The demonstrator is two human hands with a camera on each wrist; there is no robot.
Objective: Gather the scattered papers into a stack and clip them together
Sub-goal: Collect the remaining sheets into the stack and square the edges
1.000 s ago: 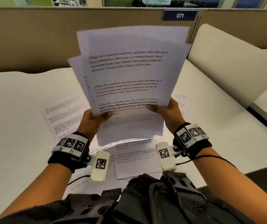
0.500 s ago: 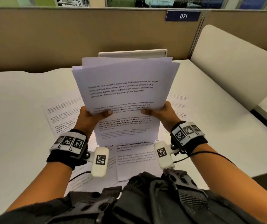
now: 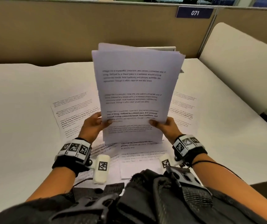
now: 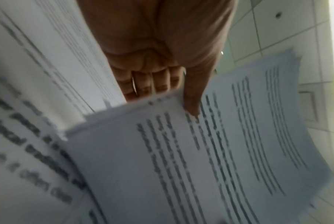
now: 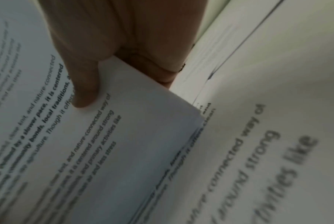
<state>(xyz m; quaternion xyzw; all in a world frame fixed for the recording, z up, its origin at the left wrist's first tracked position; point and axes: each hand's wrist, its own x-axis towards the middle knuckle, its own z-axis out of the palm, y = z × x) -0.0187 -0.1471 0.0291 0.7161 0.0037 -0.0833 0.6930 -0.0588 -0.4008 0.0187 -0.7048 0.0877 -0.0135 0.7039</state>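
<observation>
A stack of printed papers (image 3: 134, 88) stands upright on its bottom edge on the white desk (image 3: 16, 110), over loose sheets lying there. My left hand (image 3: 94, 125) pinches its lower left edge, thumb on the front page. My right hand (image 3: 166, 125) pinches the lower right edge the same way. The left wrist view shows the thumb of the left hand (image 4: 189, 97) on the stack of papers (image 4: 200, 151), fingers behind. In the right wrist view the right hand (image 5: 85, 84) presses its thumb on the stack of papers (image 5: 104, 136). No clip is in view.
Loose printed sheets lie flat on the desk: one to the left (image 3: 74, 110), one to the right (image 3: 182, 110), others near me (image 3: 139, 156). A white frame-like object (image 3: 166, 49) stands behind the stack. A tan partition (image 3: 65, 33) borders the back, a rounded panel (image 3: 242, 70) the right.
The fanned, raised papers have come down to the desk and drawn together into a narrower, more even stack. Both hands kept their grip on its lower edges.
</observation>
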